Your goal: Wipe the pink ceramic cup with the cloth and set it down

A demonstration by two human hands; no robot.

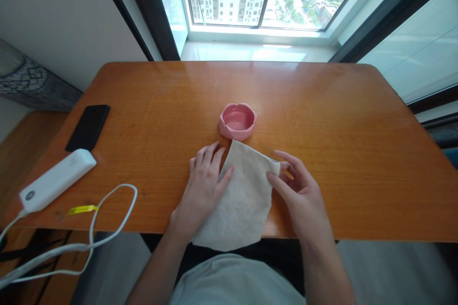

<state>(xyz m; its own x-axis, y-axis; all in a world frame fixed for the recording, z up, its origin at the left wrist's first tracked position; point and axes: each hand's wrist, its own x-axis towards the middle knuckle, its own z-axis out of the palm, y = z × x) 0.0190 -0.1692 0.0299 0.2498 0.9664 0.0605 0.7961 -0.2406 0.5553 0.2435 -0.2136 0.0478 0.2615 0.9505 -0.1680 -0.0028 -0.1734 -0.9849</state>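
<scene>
Two hands work a pale cloth [240,200] at lower centre of the counter [358,152]: left hand [202,189] lies flat, pinning its left edge; right hand [298,190] pinches the upper right corner. Folding appears in hand; next, that corner likely needs carrying across. Pink ashtray [238,121] sits just above.

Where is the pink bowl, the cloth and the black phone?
pink bowl [238,119], head view, on its inner bottom.
cloth [243,200], head view, on its middle, between the hands.
black phone [88,127], head view, on its dark screen.
</scene>
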